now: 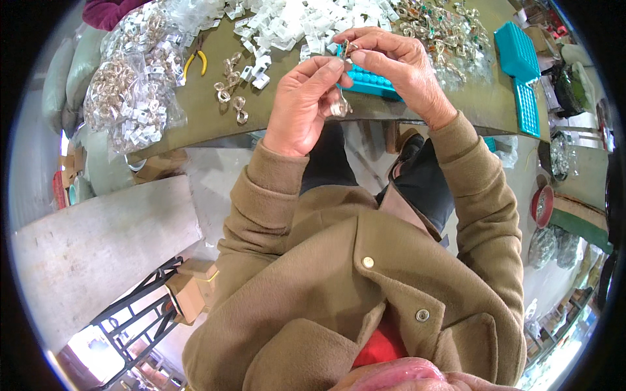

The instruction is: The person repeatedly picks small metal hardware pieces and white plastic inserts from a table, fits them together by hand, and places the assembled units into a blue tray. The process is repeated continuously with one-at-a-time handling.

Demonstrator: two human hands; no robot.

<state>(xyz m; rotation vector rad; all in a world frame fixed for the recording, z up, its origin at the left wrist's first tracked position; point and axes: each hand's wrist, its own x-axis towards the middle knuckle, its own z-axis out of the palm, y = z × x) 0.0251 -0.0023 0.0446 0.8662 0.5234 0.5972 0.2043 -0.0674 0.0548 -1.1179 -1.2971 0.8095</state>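
Left hand, fingertips closed on small clear shiny piece, upper centre; right hand pinching tiny brownish part above; bright-blue gridded plastic tray beneath.

Brown coat – folded cuffs, round metallic snaps – bright red garment beneath, dark trousers, dark shoe

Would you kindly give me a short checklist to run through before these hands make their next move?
1. Small part held between left hand and right hand: ok.
2. Small part's alignment: cannot tell; much of it is hidden.
3. Nearest blue tray fully visible: not ok, the hands hide some of it.
4. Yellow-handled pliers away from the hands: ok, lying to their left.
5. White pieces in view: ok, heaped beyond the hands.
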